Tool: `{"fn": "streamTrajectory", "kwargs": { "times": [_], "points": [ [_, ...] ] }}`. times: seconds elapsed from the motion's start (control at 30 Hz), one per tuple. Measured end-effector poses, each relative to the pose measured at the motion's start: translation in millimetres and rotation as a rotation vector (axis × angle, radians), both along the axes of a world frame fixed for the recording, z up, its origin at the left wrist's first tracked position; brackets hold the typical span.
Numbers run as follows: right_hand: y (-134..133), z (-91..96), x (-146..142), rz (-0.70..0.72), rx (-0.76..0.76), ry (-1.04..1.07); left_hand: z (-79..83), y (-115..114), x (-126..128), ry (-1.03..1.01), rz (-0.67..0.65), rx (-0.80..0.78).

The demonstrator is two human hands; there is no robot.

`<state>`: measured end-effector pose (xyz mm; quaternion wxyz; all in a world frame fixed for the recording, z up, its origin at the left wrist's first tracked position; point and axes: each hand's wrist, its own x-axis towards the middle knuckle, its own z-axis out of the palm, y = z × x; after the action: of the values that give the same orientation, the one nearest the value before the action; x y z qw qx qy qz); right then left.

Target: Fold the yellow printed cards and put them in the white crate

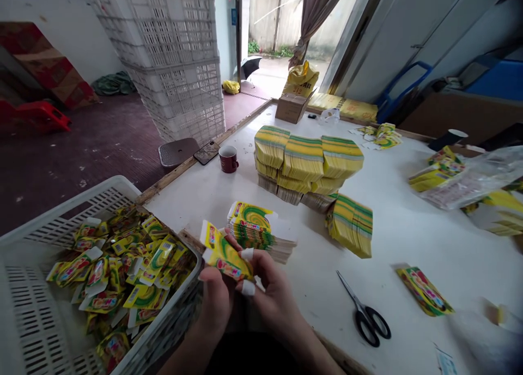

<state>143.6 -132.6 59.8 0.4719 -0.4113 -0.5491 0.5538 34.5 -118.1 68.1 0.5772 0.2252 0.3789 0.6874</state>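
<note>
A yellow-green printed carton (226,254), partly folded with white flaps, is held between my two hands above the table's near edge. My left hand (216,298) grips it from below, thumb in front and fingertips showing behind. On the other side my right hand (272,288) pinches its lower right end; white tape wraps the thumb and a fingertip. Just beyond the hands lies a stack of flat cartons (253,222). To the left, a white plastic crate (104,195) holds many cartons in a loose heap.
Bundled flat cartons (304,159) are piled mid-table. Black-handled scissors (362,312) and a single carton (424,290) lie at right. A dark red mug (228,159) and a phone (206,153) sit by the left edge. Stacked white crates (171,53) stand on the floor beyond.
</note>
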Motion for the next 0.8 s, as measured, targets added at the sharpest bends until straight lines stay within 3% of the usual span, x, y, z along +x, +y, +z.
{"fn": "streamTrajectory", "kwargs": {
  "times": [0.07,0.2,0.37,0.43,0.53,0.6,0.7,0.8],
  "points": [
    [4.9,-0.6,7.5,-0.049,0.04,-0.018,-7.4,-3.3,-2.0,0.037,0.028,0.002],
    [8.8,8.3,25.5,-0.097,0.258,-0.16,-14.6,-5.0,-21.1,0.205,0.08,-0.032],
    [5.9,27.6,49.2,-0.019,0.576,-0.491,11.3,0.7,-71.2,0.385,-0.335,0.129],
    [3.7,32.3,51.8,0.026,0.722,-0.647,22.9,-0.8,-79.5,0.6,-0.487,0.155],
    [0.0,30.1,47.4,0.062,0.828,-0.704,28.9,-8.0,-67.2,1.028,-0.706,0.079],
    [-2.4,21.9,43.1,-0.081,0.778,-0.638,24.9,-13.3,-51.0,1.187,-0.71,0.018],
    [-5.2,5.0,37.9,-0.333,0.459,-0.397,12.4,-19.3,-32.3,1.301,-0.593,0.046],
    [-6.6,-8.4,30.6,-0.165,0.091,-0.141,-1.4,-23.1,-24.7,1.348,-0.557,0.214]
  ]
}}
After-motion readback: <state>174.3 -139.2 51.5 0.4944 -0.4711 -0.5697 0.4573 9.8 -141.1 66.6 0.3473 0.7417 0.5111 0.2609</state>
